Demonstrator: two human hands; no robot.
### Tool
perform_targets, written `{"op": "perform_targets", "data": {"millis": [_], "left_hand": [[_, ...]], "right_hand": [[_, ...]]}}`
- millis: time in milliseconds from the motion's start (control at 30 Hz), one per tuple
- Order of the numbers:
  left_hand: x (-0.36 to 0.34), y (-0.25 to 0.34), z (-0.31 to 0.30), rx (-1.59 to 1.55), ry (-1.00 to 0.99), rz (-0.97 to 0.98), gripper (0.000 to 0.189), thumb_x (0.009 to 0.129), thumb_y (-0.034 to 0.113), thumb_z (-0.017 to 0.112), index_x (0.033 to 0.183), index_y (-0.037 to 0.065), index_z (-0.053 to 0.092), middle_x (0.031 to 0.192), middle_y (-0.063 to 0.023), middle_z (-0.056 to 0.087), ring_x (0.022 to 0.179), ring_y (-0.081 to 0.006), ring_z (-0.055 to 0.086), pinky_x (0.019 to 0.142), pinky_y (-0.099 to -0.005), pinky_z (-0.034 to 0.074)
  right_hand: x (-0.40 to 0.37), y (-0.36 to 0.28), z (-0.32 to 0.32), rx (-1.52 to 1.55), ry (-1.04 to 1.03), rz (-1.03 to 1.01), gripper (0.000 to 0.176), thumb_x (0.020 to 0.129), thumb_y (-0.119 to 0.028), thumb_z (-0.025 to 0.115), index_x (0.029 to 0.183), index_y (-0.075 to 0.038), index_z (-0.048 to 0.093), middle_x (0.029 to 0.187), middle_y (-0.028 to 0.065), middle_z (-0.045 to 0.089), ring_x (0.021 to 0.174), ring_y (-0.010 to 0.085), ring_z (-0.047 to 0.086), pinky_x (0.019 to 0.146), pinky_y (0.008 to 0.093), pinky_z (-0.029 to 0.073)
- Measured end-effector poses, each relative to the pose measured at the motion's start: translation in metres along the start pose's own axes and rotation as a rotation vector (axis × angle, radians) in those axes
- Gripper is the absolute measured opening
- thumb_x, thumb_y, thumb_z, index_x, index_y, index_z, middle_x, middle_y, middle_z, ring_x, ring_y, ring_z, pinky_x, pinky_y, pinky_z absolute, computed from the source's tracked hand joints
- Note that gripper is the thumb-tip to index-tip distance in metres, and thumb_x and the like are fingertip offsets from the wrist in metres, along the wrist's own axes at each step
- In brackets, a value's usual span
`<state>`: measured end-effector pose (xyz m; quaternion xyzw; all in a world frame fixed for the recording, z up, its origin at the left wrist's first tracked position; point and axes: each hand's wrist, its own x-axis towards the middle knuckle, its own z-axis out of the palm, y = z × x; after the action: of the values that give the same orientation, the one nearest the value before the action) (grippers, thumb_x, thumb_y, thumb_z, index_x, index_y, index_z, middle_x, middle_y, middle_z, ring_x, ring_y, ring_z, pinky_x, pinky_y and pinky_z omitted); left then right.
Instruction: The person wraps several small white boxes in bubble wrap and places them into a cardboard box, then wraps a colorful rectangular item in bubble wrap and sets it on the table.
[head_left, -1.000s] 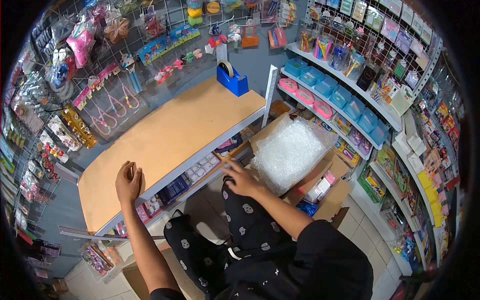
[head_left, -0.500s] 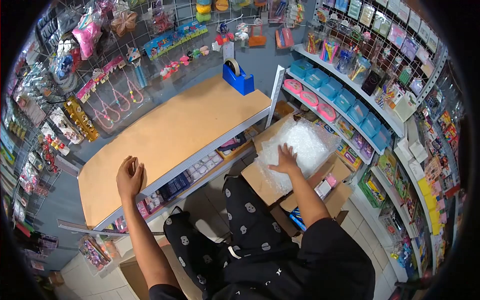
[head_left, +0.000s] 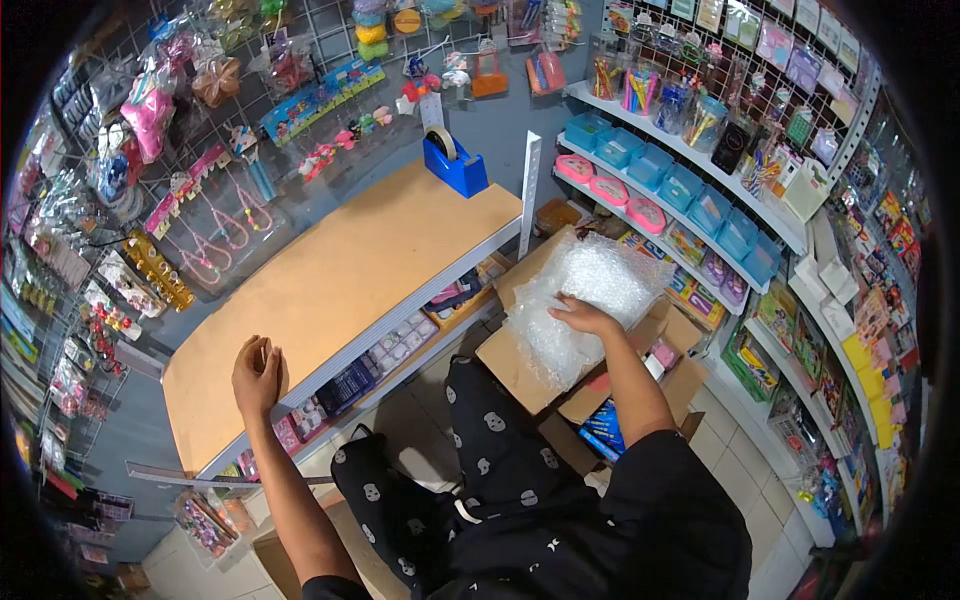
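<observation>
My right hand (head_left: 590,317) is on a crumpled sheet of clear bubble wrap (head_left: 610,275), its fingers closed on the near part of the wrap. The wrap lies over an open cardboard box (head_left: 510,368) to the right of my legs. My left hand (head_left: 257,375) rests at the front edge of the wooden tabletop (head_left: 330,270), fingers loosely bent and apart, holding nothing. On the far right end of the tabletop stands a blue tape dispenser (head_left: 455,170) with a roll of tape.
Beside the wrap, another open box (head_left: 685,335) contains small packages, with blue packs (head_left: 605,430) nearby. Shelves with blue bins (head_left: 680,187) and pink cases (head_left: 610,190) stand at right. A metal post (head_left: 529,190) rises at the table's corner. Packaged accessories hang on the wall grid.
My right hand has gone from lying spread on the bubble wrap to gripping it with bent fingers. My left hand stays at the table edge. The view has shifted slightly.
</observation>
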<state>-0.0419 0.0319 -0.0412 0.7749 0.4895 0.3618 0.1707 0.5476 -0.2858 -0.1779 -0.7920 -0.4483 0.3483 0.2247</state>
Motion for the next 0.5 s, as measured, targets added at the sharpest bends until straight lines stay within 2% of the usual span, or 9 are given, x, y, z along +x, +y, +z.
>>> {"op": "perform_targets", "data": {"millis": [67, 167, 267, 300, 333, 433, 500], "left_hand": [[-0.003, 0.005, -0.003, -0.043, -0.008, -0.047, 0.036, 0.095, 0.021, 0.077, 0.123, -0.001, 0.071, 0.131, -0.0199, 0.07, 0.122, -0.0305, 0.068, 0.106, -0.0377, 0.051], [-0.007, 0.007, 0.0, -0.198, 0.104, -0.02, 0.033, 0.1, 0.017, 0.073, 0.126, -0.003, 0.07, 0.122, -0.0167, 0.073, 0.115, -0.0239, 0.069, 0.103, -0.0372, 0.052], [-0.016, 0.04, 0.0, -0.02, 0.239, 0.237, 0.024, 0.099, 0.011, 0.073, 0.118, -0.002, 0.07, 0.115, -0.0159, 0.074, 0.111, -0.0262, 0.07, 0.101, -0.0391, 0.053], [-0.019, 0.055, 0.006, 0.012, 0.278, 0.323, 0.022, 0.098, 0.01, 0.073, 0.116, -0.002, 0.071, 0.113, -0.0159, 0.074, 0.11, -0.0271, 0.07, 0.101, -0.0393, 0.053], [-0.027, 0.08, 0.016, 0.032, 0.316, 0.385, 0.019, 0.094, 0.007, 0.075, 0.111, 0.0, 0.069, 0.109, -0.0162, 0.073, 0.105, -0.032, 0.07, 0.096, -0.0401, 0.054], [-0.058, 0.139, 0.075, -0.16, 0.23, 0.58, 0.02, 0.088, 0.003, 0.076, 0.107, 0.004, 0.069, 0.105, -0.0152, 0.072, 0.103, -0.0336, 0.069, 0.093, -0.044, 0.053], [-0.084, 0.186, 0.117, -0.288, -0.025, 0.581, 0.023, 0.083, 0.004, 0.077, 0.106, 0.006, 0.07, 0.106, -0.0143, 0.074, 0.103, -0.0348, 0.07, 0.093, -0.0453, 0.053]], "right_hand": [[-0.008, 0.003, 0.003, -0.023, -0.004, -0.049, 0.09, 0.103, -0.062, 0.053, 0.163, 0.001, 0.033, 0.173, 0.0248, 0.023, 0.162, 0.035, 0.018, 0.13, 0.0385, 0.017], [-0.009, 0.01, 0.008, 0.069, 0.094, 0.01, 0.087, 0.103, -0.061, 0.053, 0.162, 0.001, 0.036, 0.17, 0.0279, 0.026, 0.16, 0.0366, 0.026, 0.13, 0.0382, 0.02], [-0.021, -0.002, 0.004, 0.226, 0.107, 0.158, 0.087, 0.104, -0.058, 0.051, 0.163, 0.003, 0.032, 0.17, 0.0301, 0.026, 0.159, 0.0373, 0.026, 0.13, 0.0385, 0.02], [-0.019, -0.001, 0.003, 0.202, 0.09, 0.131, 0.086, 0.104, -0.057, 0.051, 0.163, 0.003, 0.032, 0.17, 0.03, 0.026, 0.159, 0.0369, 0.026, 0.13, 0.0383, 0.021], [-0.014, 0.005, 0.002, 0.178, 0.072, 0.106, 0.086, 0.105, -0.057, 0.051, 0.163, 0.003, 0.031, 0.17, 0.0299, 0.027, 0.159, 0.0366, 0.027, 0.129, 0.0382, 0.021], [-0.009, 0.014, 0.009, 0.087, 0.056, 0.024, 0.084, 0.104, -0.05, 0.055, 0.163, 0.004, 0.031, 0.169, 0.0293, 0.029, 0.159, 0.0353, 0.028, 0.129, 0.0376, 0.023], [-0.003, 0.019, 0.012, 0.052, 0.065, -0.03, 0.082, 0.102, -0.044, 0.059, 0.163, 0.003, 0.031, 0.169, 0.0283, 0.03, 0.158, 0.035, 0.029, 0.129, 0.0374, 0.023]]}}
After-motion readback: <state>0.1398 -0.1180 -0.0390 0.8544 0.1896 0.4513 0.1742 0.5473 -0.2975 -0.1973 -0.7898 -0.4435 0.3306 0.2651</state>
